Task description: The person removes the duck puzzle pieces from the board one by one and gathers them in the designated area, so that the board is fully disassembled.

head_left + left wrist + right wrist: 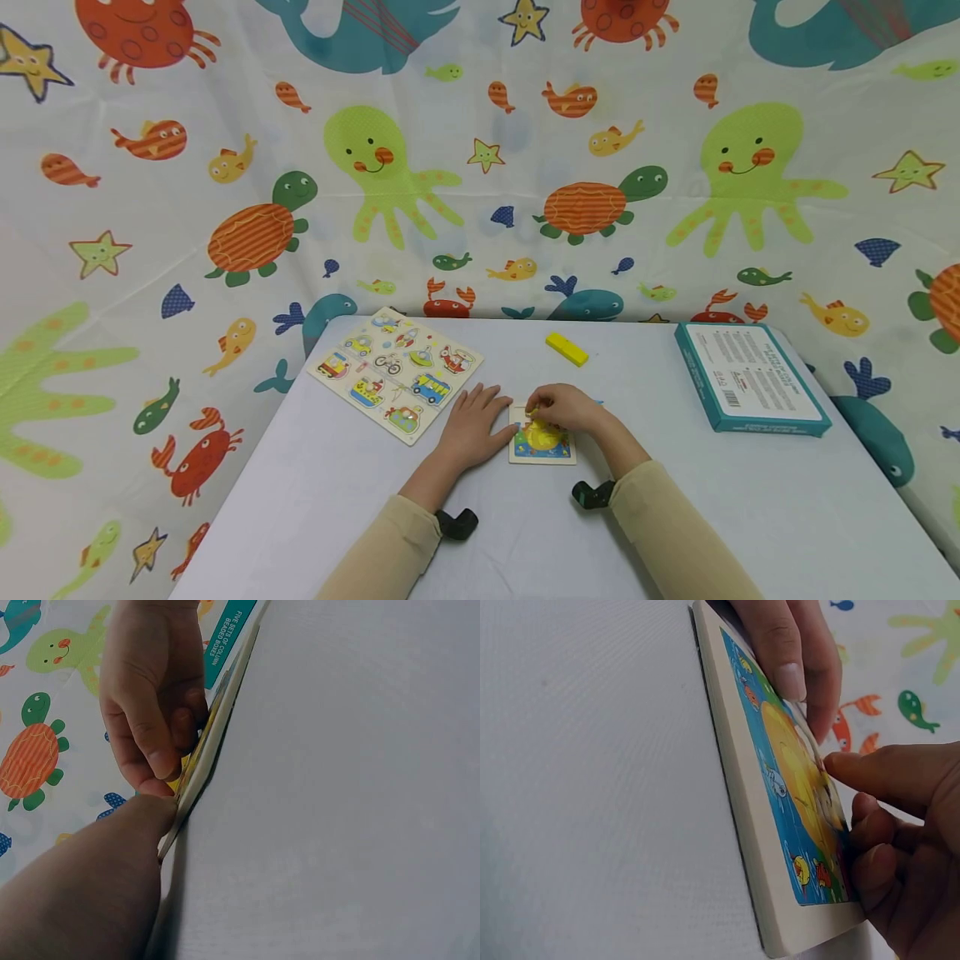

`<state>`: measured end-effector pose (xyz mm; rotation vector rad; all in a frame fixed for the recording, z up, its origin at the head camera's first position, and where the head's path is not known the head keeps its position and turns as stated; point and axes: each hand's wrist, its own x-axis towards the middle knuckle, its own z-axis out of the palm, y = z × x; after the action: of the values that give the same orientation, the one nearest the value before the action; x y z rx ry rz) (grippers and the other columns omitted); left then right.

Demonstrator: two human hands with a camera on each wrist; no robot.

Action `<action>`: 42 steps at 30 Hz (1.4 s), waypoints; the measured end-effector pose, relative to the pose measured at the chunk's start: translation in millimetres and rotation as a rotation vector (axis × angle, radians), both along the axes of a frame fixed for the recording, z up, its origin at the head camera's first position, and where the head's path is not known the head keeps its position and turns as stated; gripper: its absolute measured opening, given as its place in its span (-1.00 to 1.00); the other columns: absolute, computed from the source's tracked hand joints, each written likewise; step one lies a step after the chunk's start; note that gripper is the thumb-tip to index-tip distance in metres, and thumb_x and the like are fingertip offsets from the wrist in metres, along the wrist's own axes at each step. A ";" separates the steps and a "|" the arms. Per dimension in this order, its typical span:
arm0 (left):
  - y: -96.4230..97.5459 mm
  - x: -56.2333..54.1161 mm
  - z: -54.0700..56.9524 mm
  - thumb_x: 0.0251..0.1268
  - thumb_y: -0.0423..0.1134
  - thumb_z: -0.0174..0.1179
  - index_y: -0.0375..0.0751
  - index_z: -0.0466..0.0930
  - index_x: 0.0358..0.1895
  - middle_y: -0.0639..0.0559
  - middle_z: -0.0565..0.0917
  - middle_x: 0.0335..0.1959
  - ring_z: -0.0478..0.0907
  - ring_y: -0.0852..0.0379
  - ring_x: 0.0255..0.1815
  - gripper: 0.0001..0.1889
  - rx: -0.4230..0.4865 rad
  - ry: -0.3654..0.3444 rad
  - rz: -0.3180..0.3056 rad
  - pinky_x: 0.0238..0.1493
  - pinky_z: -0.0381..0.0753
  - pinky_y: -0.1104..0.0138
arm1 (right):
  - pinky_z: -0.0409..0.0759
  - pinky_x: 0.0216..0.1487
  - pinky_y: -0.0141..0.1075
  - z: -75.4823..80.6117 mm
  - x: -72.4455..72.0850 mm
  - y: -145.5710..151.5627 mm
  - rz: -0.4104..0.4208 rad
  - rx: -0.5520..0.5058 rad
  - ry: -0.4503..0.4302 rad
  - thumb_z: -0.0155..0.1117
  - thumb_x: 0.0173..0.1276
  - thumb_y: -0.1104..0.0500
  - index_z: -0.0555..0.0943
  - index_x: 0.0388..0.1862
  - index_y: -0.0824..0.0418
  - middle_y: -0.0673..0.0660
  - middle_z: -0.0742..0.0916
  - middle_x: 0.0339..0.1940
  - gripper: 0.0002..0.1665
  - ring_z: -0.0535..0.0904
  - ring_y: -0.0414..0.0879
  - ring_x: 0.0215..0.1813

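A small wooden picture puzzle (543,461) lies on the white table, with a large yellow shape (542,437) on a blue background. At its left edge my left hand (472,429) rests with fingers spread, the thumb touching the board's side. Over the board's upper part, my right hand (570,408) has its fingers bent and seems to pinch a small yellowish puzzle piece (533,411) at the surface. In the right wrist view one fingertip (838,762) meets the picture and the other fingers curl beside it. The fingers hide much of that piece.
A larger wooden vehicle puzzle (395,372) lies at the back left. Behind the small board is a yellow block (567,349). A teal and white box (753,379) sits at the right. A sea-animal curtain (450,192) hangs behind the table.
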<state>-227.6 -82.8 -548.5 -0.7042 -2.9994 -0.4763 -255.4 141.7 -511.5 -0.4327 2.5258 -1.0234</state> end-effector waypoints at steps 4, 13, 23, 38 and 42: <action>0.3 -0.3 0.2 0.40 0.32 -0.04 0.17 0.39 0.40 0.04 0.30 0.51 0.05 -0.11 0.61 -0.40 0.001 -0.005 0.005 0.58 -0.02 -0.10 | 0.49 -0.38 -0.32 1.6 0.7 0.6 -0.009 -0.022 0.005 0.20 0.42 0.21 0.70 -0.21 0.05 0.05 0.59 -0.29 -0.86 0.49 -0.11 -0.44; 0.0 0.8 1.2 0.39 0.32 -0.03 0.17 0.39 0.40 0.04 0.30 0.52 0.04 -0.12 0.61 -0.39 0.009 -0.013 0.000 0.58 -0.03 -0.10 | 0.48 -0.41 -0.35 1.1 -0.4 2.0 -0.028 -0.033 -0.014 0.15 0.47 0.19 0.72 -0.22 0.02 0.09 0.58 -0.07 -0.81 0.49 -0.11 -0.48; -0.2 1.0 5.0 0.40 0.33 -0.06 0.17 0.39 0.40 0.03 0.29 0.52 0.03 -0.12 0.61 -0.39 0.002 -0.020 0.002 0.58 -0.03 -0.10 | 0.48 -0.41 -0.33 0.7 -2.6 3.2 -0.060 -0.036 -0.034 0.17 0.48 0.18 0.69 -0.11 -0.04 0.04 0.62 -0.21 -0.82 0.49 -0.08 -0.46; 0.7 2.9 8.9 0.39 0.32 -0.03 0.15 0.39 0.40 0.02 0.29 0.52 0.03 -0.12 0.62 -0.39 -0.002 -0.038 0.005 0.59 -0.04 -0.11 | 0.52 -0.36 -0.31 -4.6 -2.4 7.5 -0.110 -0.083 -0.035 0.22 0.43 0.18 0.68 -0.14 -0.05 0.03 0.66 -0.22 -0.85 0.53 -0.05 -0.36; 0.6 3.2 10.0 0.39 0.32 -0.03 0.15 0.38 0.41 0.02 0.28 0.53 0.02 -0.12 0.62 -0.38 -0.002 -0.043 0.005 0.59 -0.04 -0.11 | 0.52 -0.27 -0.31 -5.7 -2.9 9.6 -0.106 -0.081 -0.020 0.25 0.42 0.14 0.68 -0.15 -0.08 0.00 0.67 -0.22 -0.87 0.52 -0.08 -0.24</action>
<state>-224.4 -82.2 -538.5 -0.6956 -3.0408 -0.4953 -258.3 151.3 -517.2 -0.3118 2.5194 -1.1669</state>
